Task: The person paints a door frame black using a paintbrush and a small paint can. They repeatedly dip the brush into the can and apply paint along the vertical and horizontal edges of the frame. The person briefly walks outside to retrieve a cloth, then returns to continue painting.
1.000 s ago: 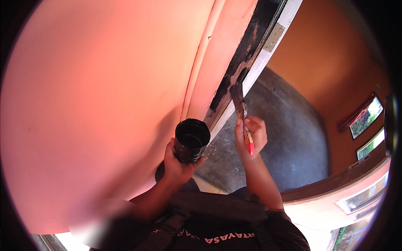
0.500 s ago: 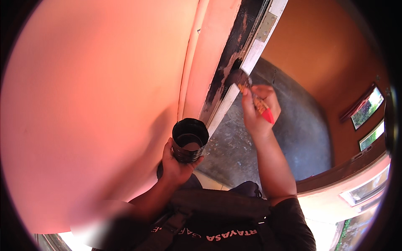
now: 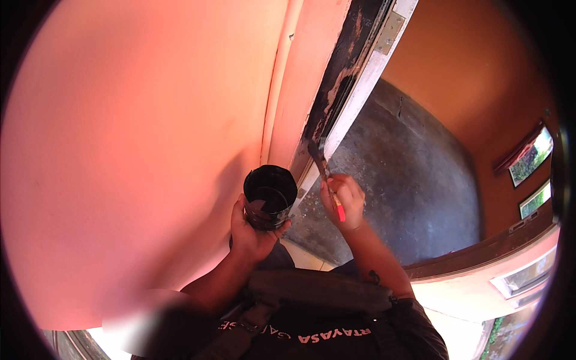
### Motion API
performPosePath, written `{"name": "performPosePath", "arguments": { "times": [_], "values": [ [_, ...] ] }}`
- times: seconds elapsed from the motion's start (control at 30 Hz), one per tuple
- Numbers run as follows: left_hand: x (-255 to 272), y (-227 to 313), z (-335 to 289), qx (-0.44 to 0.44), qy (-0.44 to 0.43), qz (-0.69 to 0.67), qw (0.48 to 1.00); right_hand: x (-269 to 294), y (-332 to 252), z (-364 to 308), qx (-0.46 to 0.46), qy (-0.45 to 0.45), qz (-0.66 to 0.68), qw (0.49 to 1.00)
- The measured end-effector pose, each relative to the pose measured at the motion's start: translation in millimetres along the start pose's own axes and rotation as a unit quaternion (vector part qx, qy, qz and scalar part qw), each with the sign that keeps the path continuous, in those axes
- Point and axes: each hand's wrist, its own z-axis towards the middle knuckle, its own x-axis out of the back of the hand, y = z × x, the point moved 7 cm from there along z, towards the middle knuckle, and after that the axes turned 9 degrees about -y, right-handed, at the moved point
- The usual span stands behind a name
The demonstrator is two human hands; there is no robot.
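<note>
Just right of the picture's centre, the paintbrush [image 3: 322, 166], presumably light and soft-bristled, was held where best gripped, by its red-ended handle [image 3: 339, 210], in the right hand [image 3: 348, 201], while the likely slick black paint can [image 3: 266, 220], just left of centre, was cupped low by the left hand [image 3: 254, 241].

Paint pot [image 3: 268, 217] in my left hand [image 3: 257, 241], paint [image 3: 273, 197] inside it. Paintbrush [image 3: 324, 170] right of the pot, in my right hand [image 3: 348, 199]. Bristles at the door frame [image 3: 347, 66]. Wall [image 3: 150, 150] left of frame, floor [image 3: 414, 186] right. Hinge plate [image 3: 390, 33] beyond the brush. Windows [image 3: 531, 159] far right.
</note>
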Motion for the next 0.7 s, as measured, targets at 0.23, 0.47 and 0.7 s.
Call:
{"name": "performPosePath", "arguments": {
  "times": [0.23,0.47,0.7],
  "values": [
    [-1.9,-1.4,0.8,0.002,-0.011,-0.001,1.0,15.9,-10.7,5.1,-0.043,-0.015,0.029,0.999],
    [-4.2,-1.1,-0.9,0.004,0.005,0.004,1.0,61.0,-10.0,102.3,0.039,0.109,-0.033,0.993],
    [0.4,1.0,-2.5,0.009,0.022,0.008,1.0,82.5,-18.0,112.0,0.084,0.225,-0.059,0.969]
  ]
}}
